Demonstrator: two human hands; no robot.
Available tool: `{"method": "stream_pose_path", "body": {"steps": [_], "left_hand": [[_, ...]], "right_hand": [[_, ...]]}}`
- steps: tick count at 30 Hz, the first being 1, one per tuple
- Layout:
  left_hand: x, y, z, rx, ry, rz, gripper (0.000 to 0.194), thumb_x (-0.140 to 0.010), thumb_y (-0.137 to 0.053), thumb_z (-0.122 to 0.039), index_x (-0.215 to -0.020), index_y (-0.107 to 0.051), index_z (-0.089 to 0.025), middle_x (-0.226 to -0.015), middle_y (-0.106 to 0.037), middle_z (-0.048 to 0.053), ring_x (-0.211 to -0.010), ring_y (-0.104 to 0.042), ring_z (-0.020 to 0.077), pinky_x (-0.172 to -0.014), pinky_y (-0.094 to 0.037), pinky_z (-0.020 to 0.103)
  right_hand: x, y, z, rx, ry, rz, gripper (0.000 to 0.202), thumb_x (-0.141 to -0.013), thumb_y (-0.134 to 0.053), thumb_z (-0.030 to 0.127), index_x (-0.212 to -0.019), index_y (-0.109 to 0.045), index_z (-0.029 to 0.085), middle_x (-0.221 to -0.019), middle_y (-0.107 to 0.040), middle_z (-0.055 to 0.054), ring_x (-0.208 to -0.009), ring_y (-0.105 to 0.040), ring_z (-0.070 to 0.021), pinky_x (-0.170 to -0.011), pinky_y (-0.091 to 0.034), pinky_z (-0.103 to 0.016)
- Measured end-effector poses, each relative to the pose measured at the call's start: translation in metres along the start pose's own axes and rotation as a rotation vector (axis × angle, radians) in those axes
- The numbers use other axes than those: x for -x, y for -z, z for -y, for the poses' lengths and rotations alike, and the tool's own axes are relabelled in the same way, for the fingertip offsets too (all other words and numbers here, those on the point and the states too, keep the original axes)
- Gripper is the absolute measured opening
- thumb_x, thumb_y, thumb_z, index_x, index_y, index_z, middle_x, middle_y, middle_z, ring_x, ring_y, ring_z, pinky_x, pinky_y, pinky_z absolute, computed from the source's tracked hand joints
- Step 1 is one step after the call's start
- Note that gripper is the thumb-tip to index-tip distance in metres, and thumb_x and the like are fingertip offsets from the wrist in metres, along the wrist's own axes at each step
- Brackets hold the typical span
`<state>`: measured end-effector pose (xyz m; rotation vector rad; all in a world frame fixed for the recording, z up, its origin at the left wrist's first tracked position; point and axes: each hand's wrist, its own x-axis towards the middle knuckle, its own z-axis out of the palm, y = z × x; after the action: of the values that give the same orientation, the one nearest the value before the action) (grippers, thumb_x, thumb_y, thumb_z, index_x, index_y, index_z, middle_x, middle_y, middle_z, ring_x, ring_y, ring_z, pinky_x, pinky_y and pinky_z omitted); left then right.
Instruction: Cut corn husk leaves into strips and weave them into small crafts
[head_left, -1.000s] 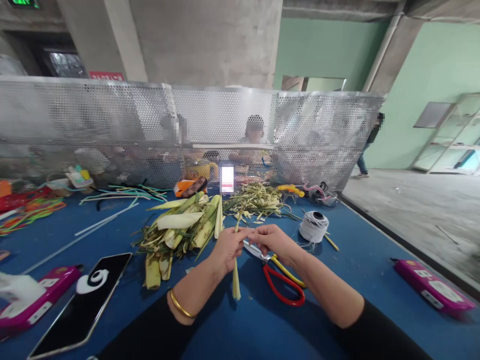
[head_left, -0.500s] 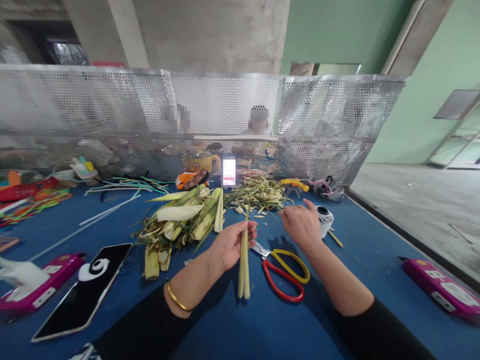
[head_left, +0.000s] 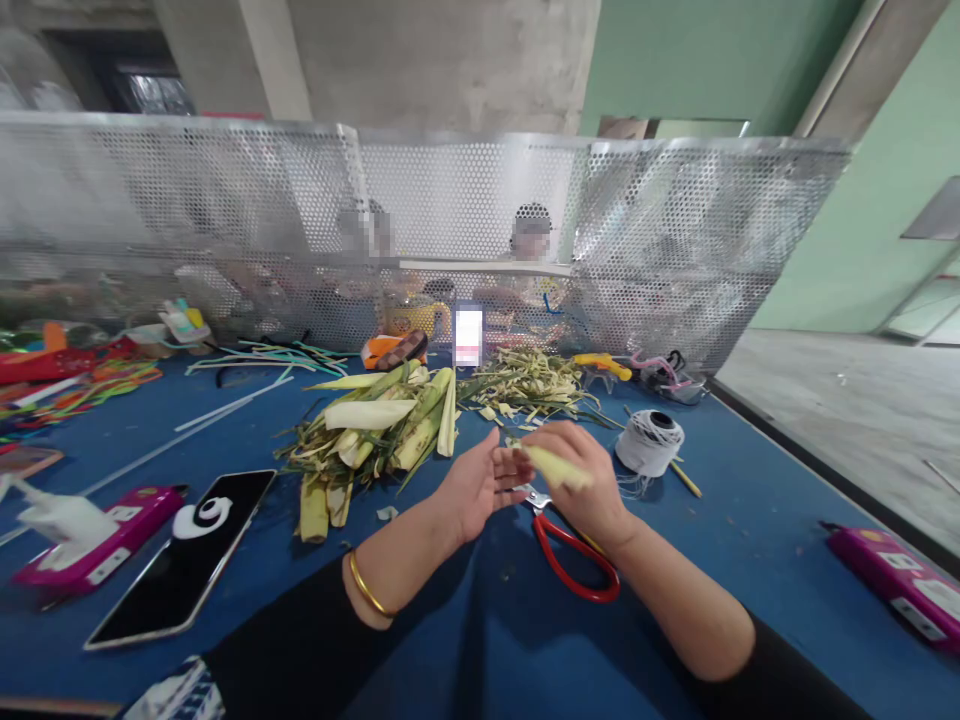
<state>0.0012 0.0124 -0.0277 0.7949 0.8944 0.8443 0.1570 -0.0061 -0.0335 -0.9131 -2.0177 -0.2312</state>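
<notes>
My right hand (head_left: 600,505) is closed on a pale yellow-green corn husk strip (head_left: 556,467), which points down to the right and is slightly blurred. Beside it, my left hand (head_left: 474,492) is open, palm turned toward the strip and fingers stretched out near its upper end. Beneath my right hand lie scissors (head_left: 553,563) with one red handle; the yellow handle is mostly hidden. A heap of corn husks (head_left: 382,425) sits left of my hands, and thin husk shreds (head_left: 532,382) are piled beyond them.
A spool of white thread (head_left: 646,447) stands right of my right hand. A dark phone (head_left: 187,575) and a purple box (head_left: 142,515) lie at left, another purple box (head_left: 892,580) at right. Behind a perforated metal screen (head_left: 465,190) sit two people. A lit phone (head_left: 469,335) stands before it.
The husk strip has passed from my left hand to my right and is now tilted. My right hand has moved left and toward me, over the scissors. My left hand has opened.
</notes>
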Motion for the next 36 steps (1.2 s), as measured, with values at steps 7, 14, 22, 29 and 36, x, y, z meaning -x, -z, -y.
{"method": "stream_pose_path", "body": {"steps": [7, 14, 22, 29, 36], "left_hand": [[0.012, -0.009, 0.001, -0.087, -0.069, 0.098, 0.019, -0.089, -0.054, -0.030, -0.102, -0.059, -0.017, -0.080, -0.072, 0.007, -0.066, -0.066, 0.0148, -0.065, -0.051, 0.027], [0.009, -0.008, 0.009, -0.232, -0.009, 0.172, 0.019, -0.076, -0.071, -0.028, -0.084, -0.069, -0.012, -0.077, -0.073, 0.010, -0.066, -0.068, 0.0155, -0.068, -0.051, 0.027], [0.012, -0.011, 0.007, -0.244, 0.019, 0.064, 0.019, -0.082, -0.067, -0.029, -0.075, -0.067, -0.011, -0.066, -0.072, 0.007, -0.057, -0.067, 0.0133, -0.054, -0.049, 0.020], [0.012, -0.012, 0.006, -0.165, 0.035, 0.061, 0.016, -0.084, -0.066, -0.025, -0.077, -0.064, -0.011, -0.068, -0.072, 0.006, -0.058, -0.068, 0.0122, -0.057, -0.051, 0.020], [0.012, -0.013, 0.005, -0.200, 0.017, 0.021, 0.018, -0.087, -0.061, -0.023, -0.074, -0.064, -0.011, -0.065, -0.071, 0.006, -0.055, -0.066, 0.0115, -0.054, -0.049, 0.019]], "right_hand": [[-0.010, 0.009, -0.006, -0.347, -0.548, -0.094, 0.020, -0.087, -0.052, 0.034, -0.073, -0.057, 0.021, -0.067, -0.060, -0.001, -0.065, -0.058, -0.0165, -0.064, -0.045, -0.029], [-0.011, 0.004, -0.006, -0.569, -0.654, 0.018, 0.024, -0.081, -0.058, 0.036, -0.063, -0.051, 0.021, -0.057, -0.053, 0.003, -0.055, -0.049, -0.0128, -0.057, -0.040, -0.026], [-0.013, 0.002, -0.007, -0.745, -0.732, 0.048, 0.028, -0.076, -0.064, 0.043, -0.064, -0.058, 0.019, -0.057, -0.055, 0.003, -0.057, -0.049, -0.0124, -0.060, -0.040, -0.027], [-0.011, -0.001, -0.009, -0.955, -0.893, 0.015, 0.033, -0.069, -0.069, 0.049, -0.063, -0.062, 0.018, -0.061, -0.060, 0.001, -0.059, -0.052, -0.0125, -0.060, -0.042, -0.027], [-0.012, -0.003, -0.007, -0.756, -0.885, -0.200, 0.028, -0.069, -0.068, 0.046, -0.076, -0.065, 0.019, -0.067, -0.062, 0.001, -0.057, -0.056, -0.0130, -0.060, -0.047, -0.029]]}}
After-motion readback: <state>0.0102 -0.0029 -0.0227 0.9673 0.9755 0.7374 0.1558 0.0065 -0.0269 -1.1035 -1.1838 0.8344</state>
